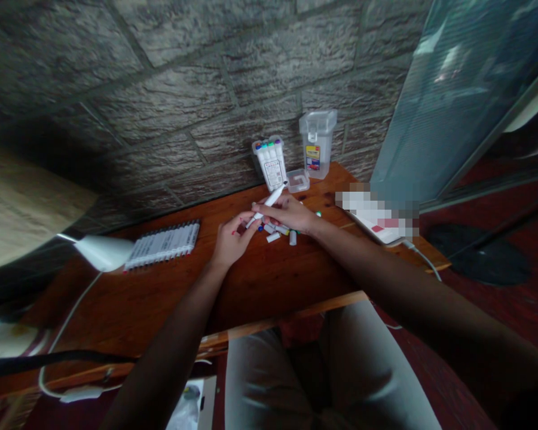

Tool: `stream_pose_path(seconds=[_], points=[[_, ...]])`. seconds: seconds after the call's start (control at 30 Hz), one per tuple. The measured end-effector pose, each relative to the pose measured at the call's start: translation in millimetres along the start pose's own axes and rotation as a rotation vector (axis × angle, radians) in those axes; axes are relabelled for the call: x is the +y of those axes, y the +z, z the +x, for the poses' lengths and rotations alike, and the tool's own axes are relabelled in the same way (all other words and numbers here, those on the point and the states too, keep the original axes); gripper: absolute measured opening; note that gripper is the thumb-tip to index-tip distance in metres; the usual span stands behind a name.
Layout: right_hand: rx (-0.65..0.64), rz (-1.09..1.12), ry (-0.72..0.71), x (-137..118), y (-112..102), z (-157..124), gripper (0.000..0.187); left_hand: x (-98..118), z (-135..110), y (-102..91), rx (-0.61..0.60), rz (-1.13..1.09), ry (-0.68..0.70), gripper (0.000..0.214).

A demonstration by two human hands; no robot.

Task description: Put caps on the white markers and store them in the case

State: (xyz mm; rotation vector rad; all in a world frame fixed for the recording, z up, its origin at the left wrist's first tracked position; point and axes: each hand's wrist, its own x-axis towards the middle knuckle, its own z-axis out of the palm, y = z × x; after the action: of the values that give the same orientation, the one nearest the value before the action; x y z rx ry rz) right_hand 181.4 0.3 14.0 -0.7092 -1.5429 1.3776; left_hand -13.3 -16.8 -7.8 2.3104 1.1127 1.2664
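My right hand [289,214] grips a white marker [272,197] that slants up to the right above the wooden table [170,292]. My left hand [231,240] is curled just below it, fingertips pinched at the marker's lower end. Under the hands lie several loose white marker caps [278,232] and markers on the table. Behind them, against the stone wall, a clear box of markers [269,162] stands upright, with a clear lid [298,180] next to it and an empty clear container [317,143] to its right.
A flat row of white markers [164,245] lies at the left of the table beside a white lamp head [103,252] and its cable. A white device with a cord [385,230] sits at the right edge. My knees are below the table edge.
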Motion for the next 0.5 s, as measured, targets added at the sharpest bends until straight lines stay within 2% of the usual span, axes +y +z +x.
stream_pose_path(seconds=[0.33,0.5], points=[[-0.034,-0.021,-0.026,2.4,0.8,0.7,0.031,4.6,1.0,0.3,-0.005,0.015,0.031,0.015],[-0.102,0.003,-0.062,11.7,0.6,2.1,0.032,-0.2,-0.4,-1.0,0.014,0.074,0.047,0.017]])
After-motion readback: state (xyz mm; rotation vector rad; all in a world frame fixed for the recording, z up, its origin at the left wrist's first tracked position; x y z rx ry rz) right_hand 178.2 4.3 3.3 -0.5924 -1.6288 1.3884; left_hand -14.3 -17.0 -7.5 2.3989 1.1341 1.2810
